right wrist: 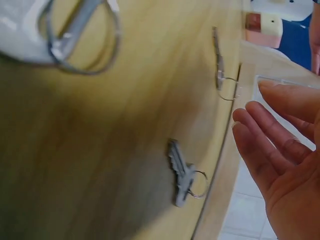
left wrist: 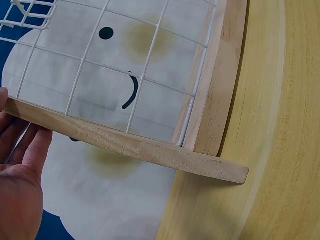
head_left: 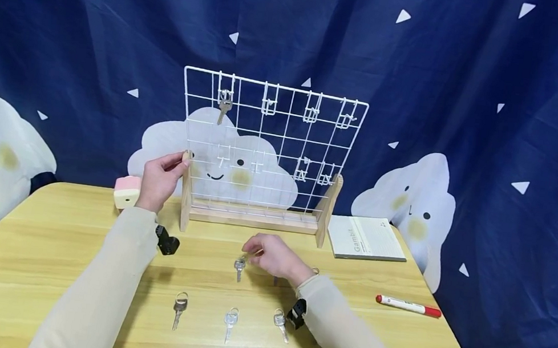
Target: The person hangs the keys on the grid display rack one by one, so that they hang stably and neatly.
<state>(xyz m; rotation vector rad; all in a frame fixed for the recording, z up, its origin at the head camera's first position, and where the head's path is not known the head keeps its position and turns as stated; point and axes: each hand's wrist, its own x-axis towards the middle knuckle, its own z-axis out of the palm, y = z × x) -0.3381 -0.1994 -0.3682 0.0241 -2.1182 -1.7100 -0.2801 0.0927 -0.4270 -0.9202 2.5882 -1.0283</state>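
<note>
My left hand (head_left: 159, 180) grips the upper end of the left wooden upright (left wrist: 125, 140) of a white wire grid rack (head_left: 273, 136), thumb on one side and fingers on the other. Over the table my right hand (head_left: 277, 256) hovers, fingers slightly bent and nothing between them in the right wrist view. Just by its fingertips lies a key with a ring (head_left: 239, 267). Another key (right wrist: 181, 175) lies below the hand, mostly hidden in the head view. One key (head_left: 223, 107) hangs from the rack's top left hook; the other white hooks (head_left: 268, 104) hold no visible key.
Nearer the front lie a dark key (head_left: 180, 304), a silver key (head_left: 231, 319) and a third key (head_left: 280, 319). A notebook (head_left: 367, 238) and a red-capped marker (head_left: 407, 306) lie at the right. A pink and white block (head_left: 126, 193) stands behind the left hand.
</note>
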